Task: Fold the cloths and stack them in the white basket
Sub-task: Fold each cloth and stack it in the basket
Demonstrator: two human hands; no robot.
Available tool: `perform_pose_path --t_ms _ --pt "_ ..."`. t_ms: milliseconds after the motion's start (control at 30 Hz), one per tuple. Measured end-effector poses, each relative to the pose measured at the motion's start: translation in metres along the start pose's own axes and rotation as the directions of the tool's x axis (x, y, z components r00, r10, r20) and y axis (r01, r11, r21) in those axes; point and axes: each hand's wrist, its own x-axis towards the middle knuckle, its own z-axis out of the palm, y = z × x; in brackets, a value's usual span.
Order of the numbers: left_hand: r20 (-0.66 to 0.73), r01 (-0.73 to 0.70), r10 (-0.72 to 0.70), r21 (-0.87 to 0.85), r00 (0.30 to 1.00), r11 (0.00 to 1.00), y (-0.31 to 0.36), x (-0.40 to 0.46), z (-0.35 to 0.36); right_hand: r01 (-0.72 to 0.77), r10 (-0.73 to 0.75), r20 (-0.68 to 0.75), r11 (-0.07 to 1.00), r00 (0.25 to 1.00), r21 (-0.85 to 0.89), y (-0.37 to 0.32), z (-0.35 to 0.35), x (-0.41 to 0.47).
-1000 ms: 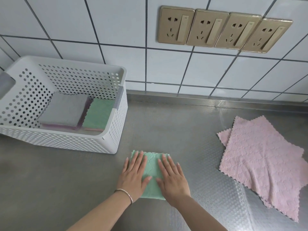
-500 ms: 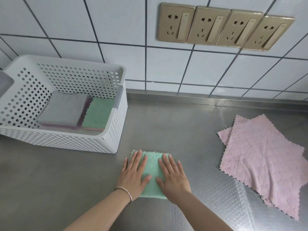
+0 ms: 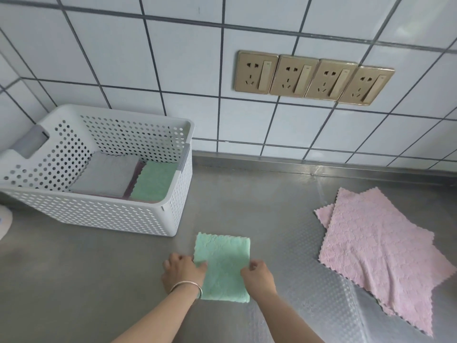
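A stainless steel counter [image 3: 247,206] with a faint dimpled pattern on its right half ran below a wall of white square tiles [image 3: 173,58] with dark grout. On the wall sat 4 gold-coloured socket plates [image 3: 314,78] in a row, each with a switch beside its holes. At the left of the counter stood 1 white basket [image 3: 118,216], rectangular, made of plastic pierced all over with small holes, with grey handle inserts at its 2 ends. Inside it lay folded cloths in 2 stacks side by side: a grey cloth [image 3: 106,177] on top at the left, with a pink edge showing beneath it, and a green one [image 3: 153,180] on top at the right. In front of the basket, near the viewer, 1 folded mint-green cloth [image 3: 222,258] lay flat on the counter, a fluffy rectangle with a wavy trimmed edge. The left hand [image 3: 181,272], wearing a thin metal bangle [image 3: 188,285] at the wrist, pinched the cloth's left edge with curled fingers and thumb. The right hand [image 3: 258,276] pinched its right edge the same way. Well apart at the right, 2 unfolded pink cloths [image 3: 380,258] lay overlapped, square, plush and zigzag-edged, the upper one slightly rumpled at its near corner.
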Motion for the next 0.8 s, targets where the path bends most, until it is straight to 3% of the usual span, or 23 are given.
perform_pose_path --t_ms 133,267,333,400,467,500,567,667,733,800 --pt "0.060 -0.015 0.016 -0.014 0.998 1.000 0.005 -0.017 -0.006 -0.041 0.040 0.037 0.999 0.998 0.008 0.000 0.001 -0.005" --pt "0.180 0.067 -0.005 -0.342 0.984 0.937 0.007 -0.031 -0.016 -0.063 0.054 0.088 0.993 0.995 0.100 0.008 -0.005 -0.013" --pt "0.266 0.185 -0.031 -0.579 0.963 0.794 0.010 -0.042 -0.024 -0.032 0.023 0.083 0.994 0.996 0.107 0.011 -0.011 -0.021" --pt "0.420 0.394 -0.069 -0.765 0.905 0.510 0.013 -0.050 -0.026 0.030 -0.037 0.055 0.992 0.998 0.124 0.014 -0.015 -0.028" --pt "0.601 0.574 0.037 -0.778 0.798 0.255 0.019 -0.064 -0.037 0.111 -0.117 0.023 0.979 0.993 0.169 0.015 -0.022 -0.037" --pt "0.627 0.602 0.088 -0.771 0.774 0.207 0.021 -0.069 -0.040 0.139 -0.143 0.007 0.969 0.990 0.202 0.015 -0.025 -0.041" --pt "0.590 0.546 0.124 -0.795 0.798 0.264 0.024 -0.071 -0.039 0.186 -0.187 -0.028 0.934 0.982 0.304 0.015 -0.035 -0.049" --pt "0.311 0.175 0.083 -0.713 0.947 0.679 0.029 -0.079 -0.043 0.163 -0.182 -0.014 0.840 0.983 0.518 0.014 -0.049 -0.059" --pt "0.129 -0.066 0.193 -0.643 0.973 0.763 0.031 -0.084 -0.049 0.154 -0.190 0.011 0.824 0.982 0.546 0.011 -0.055 -0.064" --pt "-0.014 -0.185 0.219 -0.585 0.976 0.790 0.030 -0.091 -0.055 0.240 -0.243 -0.052 0.862 0.969 0.448 0.005 -0.058 -0.070"
